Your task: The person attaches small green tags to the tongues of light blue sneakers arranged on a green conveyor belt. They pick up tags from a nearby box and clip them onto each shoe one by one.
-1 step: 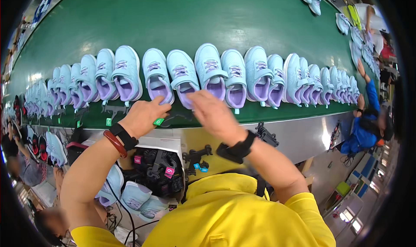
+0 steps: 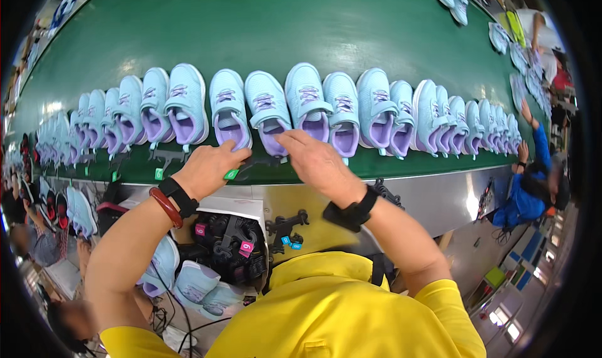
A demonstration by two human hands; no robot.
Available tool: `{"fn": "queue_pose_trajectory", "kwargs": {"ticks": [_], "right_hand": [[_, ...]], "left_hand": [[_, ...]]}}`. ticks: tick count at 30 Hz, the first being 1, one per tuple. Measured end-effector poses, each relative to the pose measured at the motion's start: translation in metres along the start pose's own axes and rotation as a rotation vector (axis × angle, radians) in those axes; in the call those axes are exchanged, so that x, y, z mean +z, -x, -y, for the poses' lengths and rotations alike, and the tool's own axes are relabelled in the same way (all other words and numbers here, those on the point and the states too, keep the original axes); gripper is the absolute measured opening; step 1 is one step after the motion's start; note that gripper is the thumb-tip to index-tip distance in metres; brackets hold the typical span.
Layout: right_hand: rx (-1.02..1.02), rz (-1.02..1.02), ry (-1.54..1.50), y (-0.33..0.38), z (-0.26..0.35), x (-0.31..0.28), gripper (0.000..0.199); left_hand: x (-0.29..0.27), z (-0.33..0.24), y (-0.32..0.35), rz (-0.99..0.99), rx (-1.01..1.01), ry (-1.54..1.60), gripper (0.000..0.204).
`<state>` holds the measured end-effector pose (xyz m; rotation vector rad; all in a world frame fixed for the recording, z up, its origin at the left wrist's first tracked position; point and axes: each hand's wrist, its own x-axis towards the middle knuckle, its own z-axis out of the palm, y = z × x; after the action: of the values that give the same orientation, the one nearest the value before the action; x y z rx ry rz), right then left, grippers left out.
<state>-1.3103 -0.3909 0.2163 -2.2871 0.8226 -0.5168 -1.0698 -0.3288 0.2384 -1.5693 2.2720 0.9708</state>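
- Right hand [image 2: 320,165] shows sharp where the earlier frame has it blurred; it now sits a little farther right, fingertips at the heel of the right shoe [image 2: 266,101].
- Left hand [image 2: 208,167] nearly as it was, at the heel of the left shoe [image 2: 226,101].
- Both shoes pale blue with lilac lining, upright side by side on the green table [image 2: 282,25], toes pointing away from the person, heels near the table's close edge.
- Left fingers narrow, closed over the heel rim of the left shoe; whether they also take in the black hanger [image 2: 254,161] is hidden.
- Right fingers bunched at the other heel, thumb out of sight; cannot tell whether they grip or only press.
- Hanger lies dark and smeared between the hands, green tag [image 2: 231,174] beside the left fingers. Contact with the heels not readable.
- Judgement on handling: best to keep the left heel steady as an anchor, line the two heels up level, and press at the rim without creasing the soft collar. Light force, so neighbouring shoes stay put.
- Against the earlier frame: row of shoes [image 2: 370,104] slightly farther right in view, order unchanged; probably a small head movement. Green tag tilts a little differently.
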Motion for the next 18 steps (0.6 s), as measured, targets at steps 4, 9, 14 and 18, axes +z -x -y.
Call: {"fn": "queue_pose_trajectory", "kwargs": {"ticks": [4,9,14,18], "right_hand": [[-0.072,0.368,0.337,0.004,-0.008,0.008,0.027],[-0.236,0.321,0.27,-0.01,-0.003,0.015,0.009],[-0.307,0.288,0.324,-0.021,0.005,0.026,0.004],[-0.298,0.294,0.382,-0.025,0.009,0.037,0.003]], "left_hand": [[0.004,-0.001,0.009,-0.009,-0.11,0.035,0.048],[0.011,-0.002,0.014,-0.06,-0.179,0.138,0.036],[0.021,-0.001,0.019,-0.039,-0.22,0.142,0.039],[0.021,-0.001,0.023,-0.093,-0.202,0.182,0.039]]}}
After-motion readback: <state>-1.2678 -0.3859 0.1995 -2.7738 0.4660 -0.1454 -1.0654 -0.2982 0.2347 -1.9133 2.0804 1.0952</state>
